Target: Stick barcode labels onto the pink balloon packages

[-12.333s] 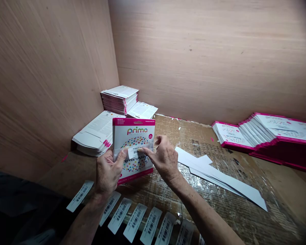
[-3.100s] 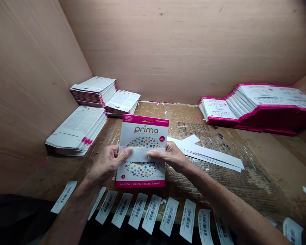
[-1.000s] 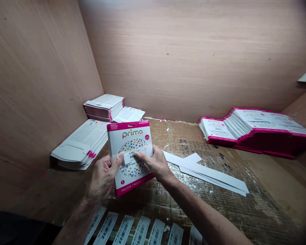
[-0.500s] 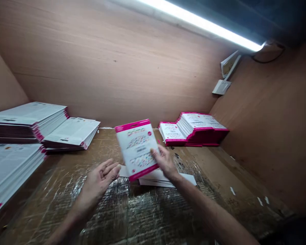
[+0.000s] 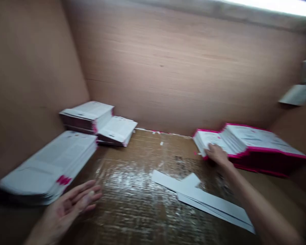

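My right hand (image 5: 217, 154) is at the near-left corner of the right-hand stack of pink-edged printed card packets (image 5: 266, 137). Its fingers are closed on a white and pink card packet (image 5: 210, 137) lying on the low step of that stack; the fingertips are partly hidden and blurred. My left hand (image 5: 72, 206) hovers palm-side inward over the front left of the table, holding nothing, its fingers stretched out. Close beside it lies a long stack of white card packets (image 5: 58, 149) with pink marks at the near end.
Blank white strips (image 5: 206, 197) lie crossed on the plastic-wrapped cardboard table top (image 5: 127, 197). Another stepped stack (image 5: 91, 110) stands at the back left corner. Wooden walls (image 5: 163, 85) close in the back and sides. A white box (image 5: 298, 95) is fixed at the right.
My right hand has carried the packet from the middle to the right-hand stack. My left hand has moved back toward the front left. The camera view has turned left.
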A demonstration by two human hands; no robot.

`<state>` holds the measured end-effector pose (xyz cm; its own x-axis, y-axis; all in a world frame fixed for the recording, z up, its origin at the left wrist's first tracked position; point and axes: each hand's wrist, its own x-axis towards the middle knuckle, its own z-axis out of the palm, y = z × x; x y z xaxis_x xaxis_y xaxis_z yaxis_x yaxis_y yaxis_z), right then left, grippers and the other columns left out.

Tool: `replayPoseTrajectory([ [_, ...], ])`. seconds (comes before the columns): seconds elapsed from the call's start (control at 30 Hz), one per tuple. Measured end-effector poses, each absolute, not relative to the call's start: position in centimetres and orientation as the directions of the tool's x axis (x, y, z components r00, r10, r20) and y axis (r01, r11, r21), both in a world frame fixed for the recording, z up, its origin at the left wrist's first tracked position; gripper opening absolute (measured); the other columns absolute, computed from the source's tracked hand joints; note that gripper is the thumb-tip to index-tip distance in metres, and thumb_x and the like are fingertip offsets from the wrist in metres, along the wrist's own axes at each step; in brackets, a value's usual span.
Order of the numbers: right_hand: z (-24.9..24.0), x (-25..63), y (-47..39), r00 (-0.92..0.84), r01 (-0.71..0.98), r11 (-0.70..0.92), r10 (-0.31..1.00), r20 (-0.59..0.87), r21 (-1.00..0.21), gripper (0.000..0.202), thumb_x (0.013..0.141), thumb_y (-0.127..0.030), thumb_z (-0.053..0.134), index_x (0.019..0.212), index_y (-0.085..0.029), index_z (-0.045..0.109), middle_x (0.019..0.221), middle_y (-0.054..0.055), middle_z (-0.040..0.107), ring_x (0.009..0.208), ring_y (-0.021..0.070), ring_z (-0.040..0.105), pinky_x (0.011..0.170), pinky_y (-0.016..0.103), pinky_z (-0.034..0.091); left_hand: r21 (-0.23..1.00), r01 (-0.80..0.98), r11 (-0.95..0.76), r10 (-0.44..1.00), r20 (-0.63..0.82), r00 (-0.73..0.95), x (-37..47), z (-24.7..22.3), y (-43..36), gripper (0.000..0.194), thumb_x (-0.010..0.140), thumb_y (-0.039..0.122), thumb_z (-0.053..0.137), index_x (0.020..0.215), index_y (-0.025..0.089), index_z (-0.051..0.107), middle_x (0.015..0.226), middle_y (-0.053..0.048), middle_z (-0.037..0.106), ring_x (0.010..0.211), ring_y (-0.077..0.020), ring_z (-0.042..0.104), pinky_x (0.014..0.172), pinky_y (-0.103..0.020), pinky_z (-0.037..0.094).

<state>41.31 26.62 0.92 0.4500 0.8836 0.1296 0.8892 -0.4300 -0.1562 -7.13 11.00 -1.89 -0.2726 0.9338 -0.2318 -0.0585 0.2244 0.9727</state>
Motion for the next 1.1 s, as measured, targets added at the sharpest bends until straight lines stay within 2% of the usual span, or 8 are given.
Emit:
replayPoseTrajectory([
  [0.1,0.4,36.9,29.6,0.379,0.925,-0.367,0.908,0.18,-0.094,0.027,0.088,-0.024,0.051,0.104,-0.008,0.067,0.11,0.028,0.059,0.11,0.0408,0.056,0.087,0.053,0.041,0.96,-0.146,0.24,0.899,-0.277,-0.339,-8.3,-1.0,9.0,0.058,0.059,0.052,0.082,0.105,0.018,0.07,0.103,-0.012,0.076,0.093,-0.0314,0.072,0.072,-0.032,0.062],
  [0.2,0.2,27.3,33.0,-0.049,0.993,0.079,0.947,0.318,-0.082,0.033,0.09,-0.031,0.053,0.118,-0.016,0.061,0.124,0.019,0.059,0.114,0.0309,0.056,0.095,0.043,0.041,0.953,-0.187,0.237,0.887,-0.291,-0.359,-9.4,-1.2,8.1,0.06,0.061,0.052,0.082,0.106,0.015,0.07,0.103,-0.013,0.076,0.091,-0.0293,0.073,0.071,-0.03,0.06],
  [0.27,0.9,18.8,34.7,-0.35,0.9,0.431,0.806,0.478,-0.066,0.039,0.092,-0.038,0.053,0.123,-0.017,0.058,0.13,0.016,0.057,0.117,0.0286,0.053,0.099,0.04,0.039,0.947,-0.214,0.239,0.889,-0.302,-0.344,-10.0,-1.6,7.7,0.063,0.061,0.054,0.081,0.108,0.014,0.068,0.103,-0.013,0.076,0.09,-0.0283,0.073,0.071,-0.029,0.059],
  [0.33,2.2,10.5,36.0,-0.486,0.798,0.602,0.678,0.552,-0.036,0.042,0.093,-0.043,0.051,0.126,-0.017,0.055,0.13,0.015,0.057,0.117,0.0274,0.053,0.099,0.038,0.038,0.94,-0.238,0.244,0.892,-0.314,-0.326,-10.6,-1.9,7.4,0.066,0.061,0.056,0.081,0.11,0.013,0.067,0.104,-0.014,0.076,0.09,-0.0276,0.073,0.071,-0.029,0.059],
  [0.4,3.9,3.4,37.0,-0.538,0.764,0.645,0.647,0.54,-0.012,0.049,0.092,-0.048,0.051,0.13,-0.016,0.051,0.131,0.016,0.056,0.117,0.0276,0.052,0.098,0.038,0.038,0.933,-0.252,0.257,0.892,-0.329,-0.308,-11.3,-2.1,7.1,0.069,0.061,0.058,0.08,0.112,0.013,0.066,0.106,-0.014,0.075,0.092,-0.0274,0.072,0.072,-0.029,0.059],
  [0.57,6.8,-5.0,38.9,-0.541,0.826,0.56,0.752,0.376,0.069,0.053,0.088,-0.057,0.054,0.122,-0.015,0.056,0.121,0.017,0.061,0.11,0.0288,0.056,0.092,0.037,0.04,0.906,-0.28,0.316,0.881,-0.39,-0.268,-14.4,-3.3,6.1,0.073,0.06,0.061,0.08,0.114,0.014,0.065,0.113,-0.014,0.073,0.098,-0.0285,0.071,0.077,-0.03,0.058],
  [0.73,7.9,-5.5,39.9,-0.535,0.84,0.536,0.789,0.302,0.087,0.046,0.087,-0.057,0.055,0.105,-0.016,0.067,0.102,0.014,0.069,0.095,0.0268,0.063,0.077,0.032,0.044,0.901,-0.287,0.324,0.865,-0.406,-0.295,-16.2,-4.0,5.5,0.073,0.063,0.063,0.077,0.116,0.014,0.064,0.114,-0.014,0.073,0.101,-0.0284,0.07,0.079,-0.03,0.058],
  [1.1,9.3,-5.8,39.1,-0.6,0.8,0.578,0.766,0.231,0.161,0.046,0.091,-0.052,0.05,0.107,-0.013,0.069,0.105,0.017,0.07,0.097,0.0267,0.065,0.075,0.029,0.045,0.904,-0.294,0.309,0.875,-0.392,-0.284,-14.9,-3.7,6.4,0.07,0.066,0.063,0.074,0.114,0.013,0.065,0.11,-0.015,0.073,0.099,-0.0284,0.07,0.08,-0.032,0.056],
])
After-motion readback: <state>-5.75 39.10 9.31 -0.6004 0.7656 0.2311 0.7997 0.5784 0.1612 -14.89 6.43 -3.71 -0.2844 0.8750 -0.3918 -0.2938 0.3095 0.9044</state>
